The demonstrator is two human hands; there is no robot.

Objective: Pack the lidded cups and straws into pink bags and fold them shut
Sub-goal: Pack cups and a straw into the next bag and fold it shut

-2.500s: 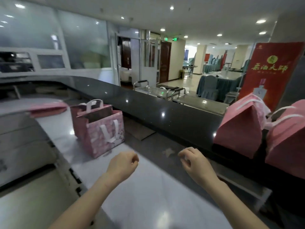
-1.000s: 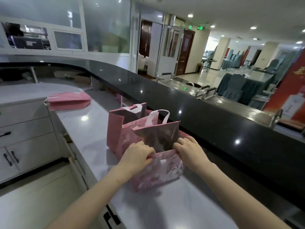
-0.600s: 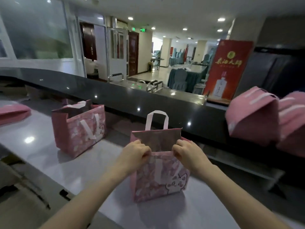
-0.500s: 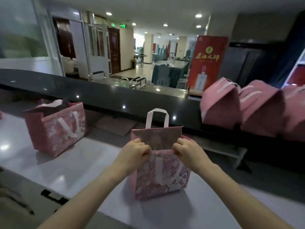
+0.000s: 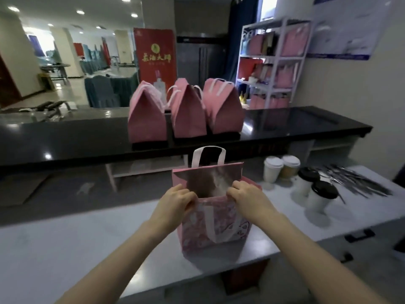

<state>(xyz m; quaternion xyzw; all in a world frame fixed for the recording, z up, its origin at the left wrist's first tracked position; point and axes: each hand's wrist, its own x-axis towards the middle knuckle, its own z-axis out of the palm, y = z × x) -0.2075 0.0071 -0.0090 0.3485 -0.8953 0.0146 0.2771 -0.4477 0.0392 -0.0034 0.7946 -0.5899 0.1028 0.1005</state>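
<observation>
An open pink bag (image 5: 215,229) with white handles stands on the white counter (image 5: 87,242) in front of me. My left hand (image 5: 177,201) pinches the near rim at the left, my right hand (image 5: 246,197) pinches it at the right. What is inside the bag is hidden. To the right stand several lidded cups: two with white lids (image 5: 272,168) and two with black lids (image 5: 321,195). A pile of dark wrapped straws (image 5: 355,181) lies beyond them.
Three folded pink bags (image 5: 188,110) sit in a row on the raised black bar top (image 5: 65,132) behind the counter. A white shelf unit (image 5: 274,60) with more pink bags stands at the back right. The counter's front edge runs just below the bag.
Both hands took hold of one pink bag from the pair at the left and carried it right along the counter. The cups and straws have come into view.
</observation>
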